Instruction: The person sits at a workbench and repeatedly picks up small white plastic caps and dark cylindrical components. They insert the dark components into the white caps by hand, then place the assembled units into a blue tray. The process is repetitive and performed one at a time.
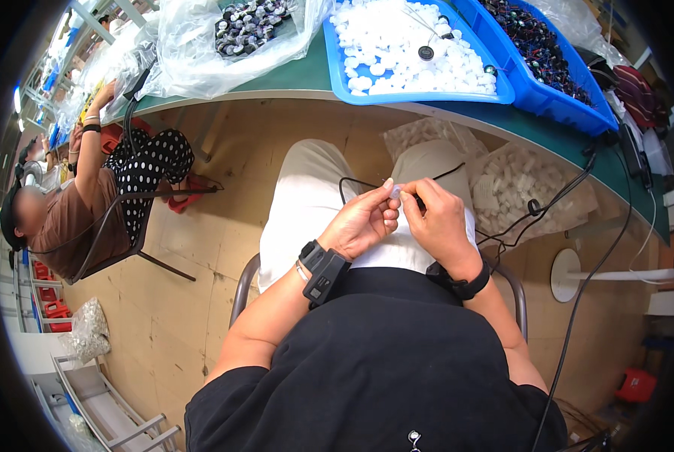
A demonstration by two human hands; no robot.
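Note:
Above my lap, both hands meet at a small pale, translucent piece, too small to make out closely. My left hand, palm up with curled fingers, pinches it between thumb and fingertips. From the other side, my right hand closes its thumb and forefinger on the same piece. A thin black cord shows left of the fingertips, and a similar dark length appears beyond my right knuckles. Whether it passes through my right hand is hidden.
On the green table stand a blue tray of small white round parts and a blue bin of dark wired parts. A clear bag holds dark round pieces. Black cables hang at right. A seated co-worker is at left.

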